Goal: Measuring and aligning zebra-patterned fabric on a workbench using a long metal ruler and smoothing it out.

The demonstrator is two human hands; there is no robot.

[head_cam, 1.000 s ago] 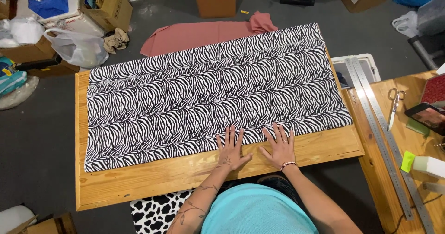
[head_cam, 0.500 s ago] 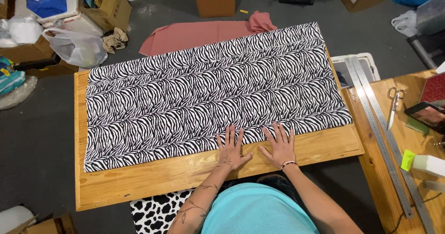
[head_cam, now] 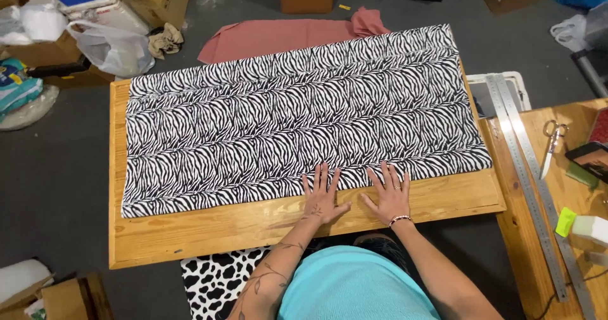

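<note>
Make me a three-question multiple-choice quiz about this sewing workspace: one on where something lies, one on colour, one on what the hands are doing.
1. Where are the silver scissors?
A on the side table to the right
B on the striped cloth
C on the floor

2. What colour is the plain fabric beyond the black-and-white zebra-print cloth?
A green
B dusty pink
C yellow

3. How are the left hand and right hand?
A fists
B gripping scissors
C flat, fingers spread

A: they lie beside the long metal rulers.
B: pink shows past the far edge.
C: both palms press the cloth's near edge.
</note>
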